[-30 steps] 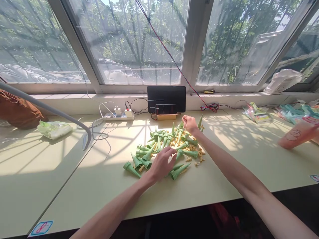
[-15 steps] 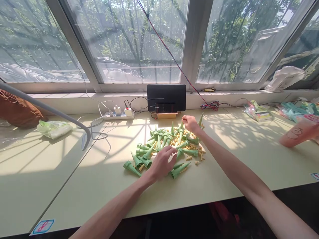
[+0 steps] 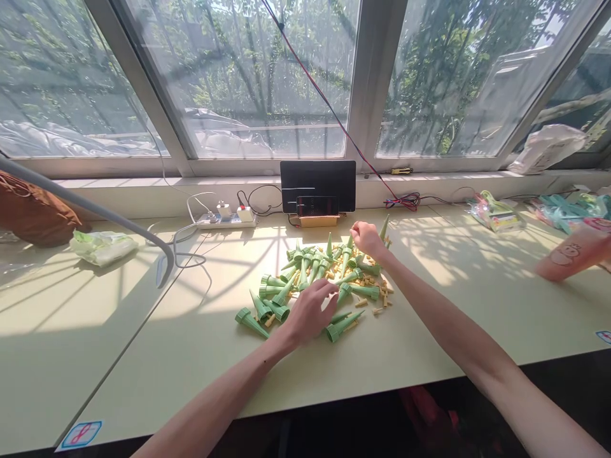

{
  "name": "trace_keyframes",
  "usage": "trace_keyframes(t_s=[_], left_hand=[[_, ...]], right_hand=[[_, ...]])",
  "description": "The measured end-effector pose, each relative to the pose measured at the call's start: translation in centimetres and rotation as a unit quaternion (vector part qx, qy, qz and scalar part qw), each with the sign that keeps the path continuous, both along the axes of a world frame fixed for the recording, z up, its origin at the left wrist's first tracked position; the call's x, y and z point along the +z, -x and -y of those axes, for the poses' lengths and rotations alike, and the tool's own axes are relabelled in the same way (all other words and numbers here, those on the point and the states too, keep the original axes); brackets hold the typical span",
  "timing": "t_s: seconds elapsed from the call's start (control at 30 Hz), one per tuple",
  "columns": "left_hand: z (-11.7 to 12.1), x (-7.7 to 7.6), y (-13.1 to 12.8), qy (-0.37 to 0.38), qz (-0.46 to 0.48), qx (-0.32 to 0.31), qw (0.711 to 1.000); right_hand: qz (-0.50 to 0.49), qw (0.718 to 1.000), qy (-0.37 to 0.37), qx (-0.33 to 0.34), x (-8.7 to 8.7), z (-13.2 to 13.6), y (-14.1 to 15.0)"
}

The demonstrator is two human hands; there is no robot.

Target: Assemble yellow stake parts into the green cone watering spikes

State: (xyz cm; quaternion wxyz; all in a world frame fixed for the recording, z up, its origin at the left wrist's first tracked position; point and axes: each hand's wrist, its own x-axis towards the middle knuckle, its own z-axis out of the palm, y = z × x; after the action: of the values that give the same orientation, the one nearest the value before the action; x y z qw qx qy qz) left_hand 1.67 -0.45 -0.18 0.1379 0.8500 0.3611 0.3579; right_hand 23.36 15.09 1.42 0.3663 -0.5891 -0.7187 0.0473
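A loose pile of green plastic cone-shaped spikes (image 3: 281, 294) with ribbed collars lies on the table, mixed with small yellow peg-like pieces (image 3: 361, 303). My left hand (image 3: 312, 308) rests low over the front of the pile, fingers loosely bent and the thumb apart from the index finger. Its palm side is hidden, and nothing shows between thumb and finger. At the back of the pile, my right hand (image 3: 367, 238) is closed in a pinch beside the tip of a green spike (image 3: 346, 257). What the pinch holds, if anything, is too small to make out.
A black tablet (image 3: 317, 181) and a phone stand on a small holder behind the pile. To the left are a power strip (image 3: 229, 219), a grey curved arm (image 3: 119, 213) and a tissue pack (image 3: 102, 247). A pink cup (image 3: 573, 251) lies at the right.
My right hand has shifted very slightly to the right at the back of the pile. My left hand and the pile look the same.
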Motion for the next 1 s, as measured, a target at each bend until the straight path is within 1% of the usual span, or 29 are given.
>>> trace_keyframes(t_s=[0.17,0.23,0.3,0.33,0.37,0.47,0.53,0.57,0.63,0.73,0.8,0.83,0.93,1.0], left_hand=[[0.1,0.1,-0.1,0.005,0.006,0.004,1.0],[0.0,0.1,-0.1,0.008,0.022,0.01,1.0],[-0.1,0.1,-0.1,0.014,0.041,0.024,0.999],[-0.1,0.1,-0.1,0.018,0.052,0.033,0.998],[-0.1,0.2,-0.1,0.022,0.065,0.043,0.997],[-0.2,0.3,0.1,0.025,0.101,0.08,0.991],[-0.2,0.5,0.2,0.015,0.107,0.107,0.988],[-0.2,0.6,0.2,0.009,0.104,0.12,0.987],[-0.1,0.7,0.3,-0.004,0.097,0.14,0.985],[-0.1,0.7,0.4,-0.009,0.095,0.165,0.982],[0.0,0.7,0.4,-0.006,0.098,0.176,0.979],[0.0,0.7,0.4,-0.004,0.1,0.18,0.979],[0.1,0.7,0.4,-0.002,0.105,0.188,0.977],[0.2,0.8,0.4,0.002,0.106,0.189,0.976]], right_hand=[[-0.02,0.999,-0.003,-0.033,0.4,0.6,0.2],[-0.028,0.999,-0.005,-0.04,0.9,1.3,0.5],[-0.037,0.998,-0.015,-0.041,1.6,2.6,0.9],[-0.036,0.998,-0.032,-0.034,1.9,3.5,1.1],[-0.032,0.998,-0.049,-0.009,2.2,4.5,1.4],[-0.015,0.993,-0.073,0.093,2.4,8.0,2.5],[0.014,0.983,-0.067,0.173,1.9,10.2,3.3],[0.029,0.977,-0.066,0.2,1.5,11.1,3.6],[0.065,0.968,-0.058,0.236,0.5,12.3,4.2],[0.088,0.956,-0.067,0.273,-1.2,13.0,4.7],[0.073,0.955,-0.07,0.279,-1.9,13.1,4.6],[0.048,0.958,-0.073,0.272,-2.1,13.1,4.6],[-0.024,0.967,-0.088,0.239,-2.2,13.3,4.4],[-0.055,0.969,-0.087,0.222,-2.1,13.3,4.3]])
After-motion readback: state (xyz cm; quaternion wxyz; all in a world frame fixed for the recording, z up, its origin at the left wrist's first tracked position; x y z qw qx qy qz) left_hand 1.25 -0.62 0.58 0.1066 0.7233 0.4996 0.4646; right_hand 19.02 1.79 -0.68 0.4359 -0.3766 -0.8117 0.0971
